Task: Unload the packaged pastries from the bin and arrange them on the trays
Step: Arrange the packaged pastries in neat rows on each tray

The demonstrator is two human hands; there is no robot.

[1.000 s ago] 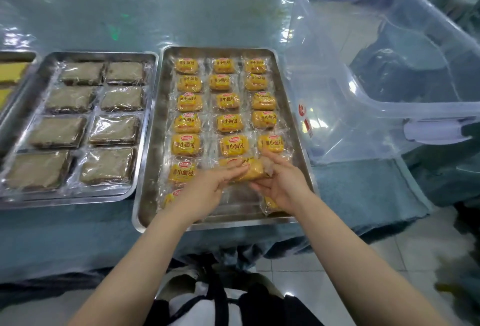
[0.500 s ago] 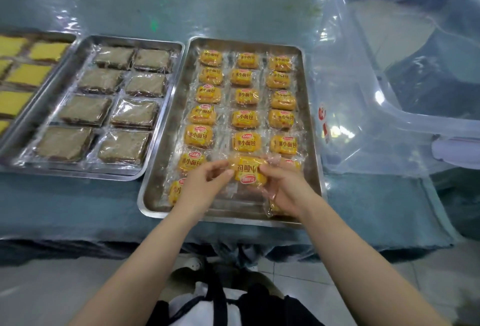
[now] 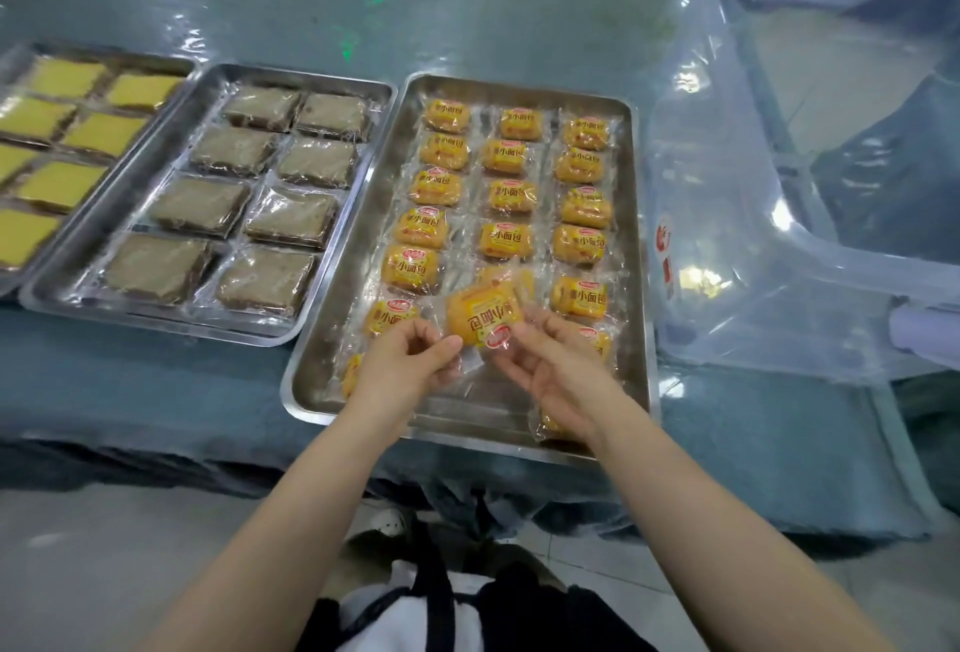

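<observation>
Both hands hold one yellow packaged pastry (image 3: 483, 316) just above the near part of the right steel tray (image 3: 638, 256). My left hand (image 3: 410, 363) pinches the wrapper's left end and my right hand (image 3: 550, 365) pinches its right end. The label reads upside down to me. Three rows of several yellow pastries (image 3: 506, 240) lie on this tray. The clear plastic bin (image 3: 737, 214) stands to the right and looks empty.
A middle steel tray (image 3: 67, 295) carries several brown wrapped cakes (image 3: 291, 214). A tray at the far left (image 3: 166, 59) carries yellow cakes (image 3: 62, 183). The table has a blue cloth under clear plastic sheet (image 3: 311, 6). The floor lies beyond the near edge.
The two hands have lifted the pastry off the tray and turned it between them. The camera has swung left, which brings the far left tray into view.
</observation>
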